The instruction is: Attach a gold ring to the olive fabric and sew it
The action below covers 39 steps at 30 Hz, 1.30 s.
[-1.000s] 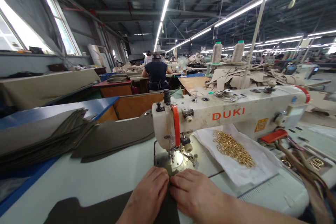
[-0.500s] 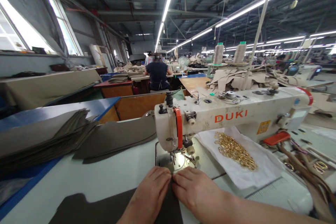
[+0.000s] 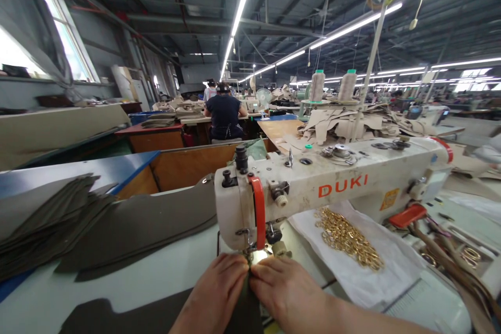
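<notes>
A dark olive-brown cut piece of flat material (image 3: 133, 318) lies on the machine bed and runs under both hands. My left hand (image 3: 217, 289) pinches its edge, fingers pressed together, just in front of the needle area. Close beside it, my right hand (image 3: 289, 287) is also closed on the same piece, fingertips nearly meeting the left ones. Directly above the fingertips is the head of a white sewing machine (image 3: 297, 182) with a lit work spot. The fingers hide the needle tip and the piece's edge there.
Gold metal rings (image 3: 348, 237) lie heaped on a white cloth (image 3: 309, 227) at the right. Stacked dark cut pieces (image 3: 50, 229) and more flat pieces (image 3: 144, 224) lie left. Straps (image 3: 446, 261) hang at far right. A person (image 3: 225, 115) sits ahead, facing away.
Both hands have come closer to the needle area with the dark piece. The camera view has shifted, so the machine head appears lower and farther left.
</notes>
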Each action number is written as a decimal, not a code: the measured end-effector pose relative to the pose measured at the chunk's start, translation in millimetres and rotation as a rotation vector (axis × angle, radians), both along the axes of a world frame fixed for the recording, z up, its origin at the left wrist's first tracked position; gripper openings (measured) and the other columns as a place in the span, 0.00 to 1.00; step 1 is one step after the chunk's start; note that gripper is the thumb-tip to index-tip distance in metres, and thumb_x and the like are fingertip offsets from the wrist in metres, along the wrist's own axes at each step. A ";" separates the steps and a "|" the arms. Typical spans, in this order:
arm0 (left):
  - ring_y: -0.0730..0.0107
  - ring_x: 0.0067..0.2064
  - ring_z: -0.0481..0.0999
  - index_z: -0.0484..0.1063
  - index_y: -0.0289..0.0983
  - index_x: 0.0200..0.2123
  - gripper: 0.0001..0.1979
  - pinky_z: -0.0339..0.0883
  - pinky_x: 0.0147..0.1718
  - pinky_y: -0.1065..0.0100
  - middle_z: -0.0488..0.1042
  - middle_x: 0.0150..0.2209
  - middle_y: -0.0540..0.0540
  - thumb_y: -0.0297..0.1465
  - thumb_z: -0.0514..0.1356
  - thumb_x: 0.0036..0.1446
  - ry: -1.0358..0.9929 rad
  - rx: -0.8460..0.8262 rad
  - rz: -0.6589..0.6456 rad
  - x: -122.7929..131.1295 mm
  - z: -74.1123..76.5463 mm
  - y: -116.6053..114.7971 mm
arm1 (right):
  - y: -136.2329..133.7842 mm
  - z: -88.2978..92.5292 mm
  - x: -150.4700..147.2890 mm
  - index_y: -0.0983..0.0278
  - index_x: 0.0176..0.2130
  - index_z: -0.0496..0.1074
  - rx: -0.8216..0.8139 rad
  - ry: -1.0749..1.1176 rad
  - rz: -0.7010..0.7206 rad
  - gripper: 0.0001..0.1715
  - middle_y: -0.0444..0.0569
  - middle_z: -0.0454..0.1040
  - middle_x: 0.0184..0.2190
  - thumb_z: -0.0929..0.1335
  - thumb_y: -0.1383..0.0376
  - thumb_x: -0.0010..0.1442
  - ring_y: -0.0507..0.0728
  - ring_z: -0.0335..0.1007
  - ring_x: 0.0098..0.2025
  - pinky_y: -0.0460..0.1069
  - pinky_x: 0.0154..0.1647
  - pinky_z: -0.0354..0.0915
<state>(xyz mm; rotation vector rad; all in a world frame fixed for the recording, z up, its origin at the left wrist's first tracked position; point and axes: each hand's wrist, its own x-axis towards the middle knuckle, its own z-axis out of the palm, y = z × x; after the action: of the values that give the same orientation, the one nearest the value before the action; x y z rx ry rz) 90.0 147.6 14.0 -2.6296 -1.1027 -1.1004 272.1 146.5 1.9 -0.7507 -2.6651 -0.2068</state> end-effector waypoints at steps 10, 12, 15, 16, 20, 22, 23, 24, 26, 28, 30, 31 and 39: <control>0.68 0.34 0.79 0.72 0.42 0.34 0.14 0.76 0.35 0.69 0.79 0.32 0.49 0.31 0.47 0.66 0.005 0.092 0.026 -2.7 -5.0 11.1 | 6.6 -4.0 0.2 0.67 0.39 0.67 -0.028 0.007 -0.032 0.04 0.51 0.73 0.39 0.65 0.69 0.61 0.57 0.68 0.42 0.49 0.39 0.65; 0.68 0.34 0.79 0.72 0.42 0.33 0.14 0.76 0.35 0.70 0.79 0.31 0.50 0.31 0.48 0.66 0.009 0.076 0.033 -3.0 -6.2 11.1 | 7.0 -3.0 0.2 0.67 0.39 0.67 -0.043 0.003 -0.030 0.04 0.52 0.73 0.39 0.65 0.69 0.61 0.56 0.68 0.42 0.49 0.40 0.65; 0.68 0.34 0.79 0.72 0.42 0.33 0.14 0.76 0.34 0.70 0.79 0.31 0.49 0.30 0.48 0.65 0.014 0.065 0.039 -2.8 -5.3 8.7 | 6.0 -0.1 0.1 0.67 0.39 0.67 -0.057 0.004 -0.033 0.04 0.52 0.73 0.39 0.65 0.69 0.61 0.56 0.69 0.42 0.49 0.40 0.65; 0.68 0.34 0.79 0.72 0.41 0.33 0.14 0.76 0.34 0.70 0.79 0.31 0.49 0.30 0.47 0.65 0.011 0.068 0.041 -2.7 -4.5 7.7 | 5.5 0.5 0.0 0.67 0.39 0.67 -0.059 0.006 -0.033 0.04 0.52 0.74 0.39 0.65 0.69 0.61 0.56 0.69 0.42 0.49 0.40 0.65; 0.67 0.34 0.78 0.72 0.41 0.31 0.14 0.75 0.34 0.70 0.79 0.32 0.49 0.26 0.48 0.63 0.005 0.048 0.048 -1.6 -1.8 5.2 | 4.0 -2.3 -0.6 0.67 0.40 0.68 -0.044 0.025 -0.039 0.05 0.52 0.74 0.40 0.65 0.69 0.61 0.57 0.69 0.43 0.49 0.41 0.65; 0.67 0.34 0.78 0.72 0.41 0.30 0.14 0.75 0.34 0.70 0.79 0.31 0.49 0.24 0.49 0.61 0.000 0.015 0.048 -1.1 -1.5 5.1 | 3.9 -6.0 -0.8 0.67 0.41 0.68 -0.031 0.034 -0.051 0.05 0.52 0.74 0.41 0.65 0.68 0.62 0.56 0.69 0.43 0.50 0.41 0.65; 0.67 0.34 0.78 0.72 0.41 0.30 0.13 0.75 0.34 0.69 0.79 0.31 0.49 0.23 0.50 0.60 -0.001 -0.002 0.049 -0.9 -1.8 5.3 | 3.9 -7.9 -0.8 0.67 0.41 0.68 -0.026 0.037 -0.055 0.06 0.52 0.74 0.42 0.65 0.68 0.62 0.56 0.69 0.43 0.50 0.42 0.65; 0.67 0.34 0.78 0.72 0.41 0.29 0.13 0.75 0.34 0.69 0.79 0.31 0.49 0.23 0.50 0.59 -0.004 -0.018 0.053 -0.8 -2.2 5.6 | 3.8 -9.5 -0.7 0.66 0.41 0.68 -0.022 0.041 -0.057 0.06 0.52 0.74 0.42 0.66 0.67 0.62 0.56 0.69 0.44 0.50 0.41 0.65; 0.66 0.34 0.78 0.72 0.41 0.29 0.12 0.75 0.34 0.67 0.78 0.31 0.49 0.22 0.52 0.57 -0.001 -0.050 0.059 -0.8 -2.9 6.2 | 3.4 -11.0 -0.4 0.66 0.41 0.68 -0.017 0.055 -0.060 0.07 0.50 0.74 0.42 0.67 0.67 0.61 0.57 0.69 0.43 0.50 0.41 0.65; 0.65 0.34 0.78 0.72 0.40 0.29 0.11 0.75 0.35 0.65 0.78 0.30 0.49 0.22 0.53 0.57 0.014 -0.081 0.059 -0.4 -2.7 6.4 | 2.0 -9.6 -0.1 0.66 0.41 0.68 -0.014 0.074 -0.057 0.07 0.48 0.75 0.42 0.68 0.67 0.61 0.57 0.69 0.43 0.51 0.41 0.65; 0.64 0.34 0.78 0.71 0.40 0.28 0.11 0.76 0.35 0.64 0.77 0.30 0.48 0.22 0.52 0.57 0.034 -0.090 0.054 0.2 -1.0 5.5 | -0.2 -5.8 0.4 0.66 0.41 0.68 -0.013 0.076 -0.034 0.06 0.48 0.75 0.42 0.67 0.67 0.62 0.56 0.69 0.45 0.50 0.44 0.65; 0.64 0.34 0.78 0.71 0.39 0.28 0.12 0.76 0.35 0.64 0.77 0.30 0.48 0.21 0.52 0.57 0.046 -0.085 0.049 0.4 0.3 4.3 | -1.3 -3.5 0.6 0.66 0.42 0.69 -0.011 0.068 -0.015 0.06 0.48 0.75 0.43 0.66 0.68 0.62 0.56 0.69 0.45 0.50 0.45 0.64; 0.66 0.45 0.79 0.74 0.37 0.44 0.19 0.74 0.46 0.64 0.80 0.43 0.44 0.19 0.47 0.56 0.281 0.102 0.073 -12.7 -9.0 -9.8 | -4.6 5.5 2.9 0.65 0.40 0.69 -0.007 0.008 0.039 0.06 0.46 0.75 0.41 0.64 0.66 0.65 0.55 0.69 0.45 0.49 0.48 0.64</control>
<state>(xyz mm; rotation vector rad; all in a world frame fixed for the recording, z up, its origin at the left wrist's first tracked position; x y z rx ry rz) 77.2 137.8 5.0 -2.5417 -1.0442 -0.7247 275.0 141.9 7.4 -0.6988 -2.6720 -0.1846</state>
